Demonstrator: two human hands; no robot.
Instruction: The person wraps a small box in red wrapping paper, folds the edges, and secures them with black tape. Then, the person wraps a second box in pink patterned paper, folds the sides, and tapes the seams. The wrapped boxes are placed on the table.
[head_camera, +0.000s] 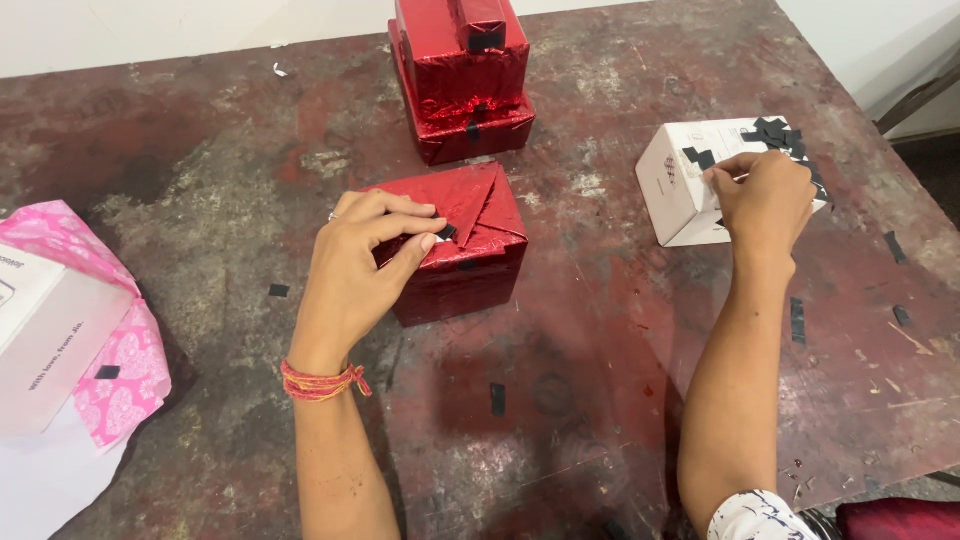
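Red foil-wrapped box (465, 245), frame centre, on worn table (600, 380): left hand (355, 265) pinches black tape piece (447, 232) onto its folded flap. Right hand (765, 200), centre right, fingers closed at tape strips on white box (685, 185). Stacked red boxes (462, 75), top centre. Pink wrapping paper (100, 340), left edge.

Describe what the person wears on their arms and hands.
Both forearms are bare. The left hand has a red and yellow thread band around the wrist and a thin ring on one finger. The right hand is unadorned; a white patterned sleeve shows at the elbow.
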